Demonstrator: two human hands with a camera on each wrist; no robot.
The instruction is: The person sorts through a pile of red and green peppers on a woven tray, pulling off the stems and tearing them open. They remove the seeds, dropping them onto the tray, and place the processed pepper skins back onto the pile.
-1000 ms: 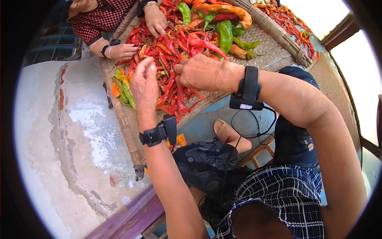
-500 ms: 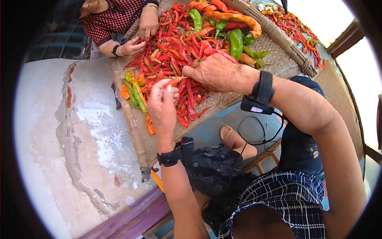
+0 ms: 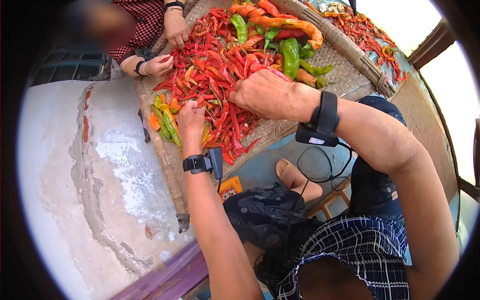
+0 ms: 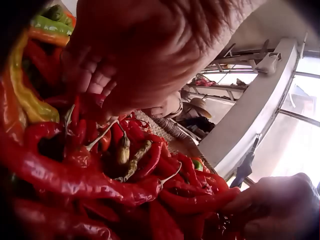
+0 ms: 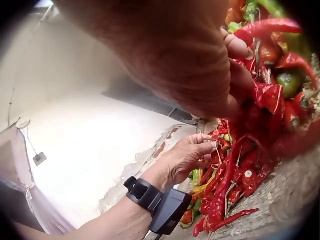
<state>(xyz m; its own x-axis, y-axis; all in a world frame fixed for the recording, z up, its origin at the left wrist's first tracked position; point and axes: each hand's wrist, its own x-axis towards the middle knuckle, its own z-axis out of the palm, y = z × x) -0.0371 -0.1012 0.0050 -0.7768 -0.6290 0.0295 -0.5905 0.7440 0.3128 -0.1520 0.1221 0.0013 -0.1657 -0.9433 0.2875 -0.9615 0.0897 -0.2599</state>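
Note:
A big heap of red chili peppers point(image 3: 220, 65) covers a woven mat point(image 3: 172, 175). My left hand point(image 3: 191, 122) is at the heap's left side, fingers bent down among the peppers. In the left wrist view a red chili pepper point(image 4: 92, 102) shows between its thumb and fingers. My right hand point(image 3: 270, 95) lies over the middle of the heap with curled fingers. The left wrist view shows the right hand's fingertips point(image 4: 242, 200) pinching the end of a red chili pepper point(image 4: 200, 201); its own palm hides part of the grip in the right wrist view.
Another person's hands point(image 3: 159, 65) work at the heap's far left, one with a red piece. Large green peppers point(image 3: 290, 57) lie at the far right, yellow-green ones point(image 3: 170, 125) at the left. A rolled mat edge point(image 3: 345, 45) borders the right; more chilies point(image 3: 370, 45) lie beyond.
My left hand first came right toward the right hand with a small orange-red pepper, then went back left to the heap. The right hand stayed nearly in place. The other person leaned in.

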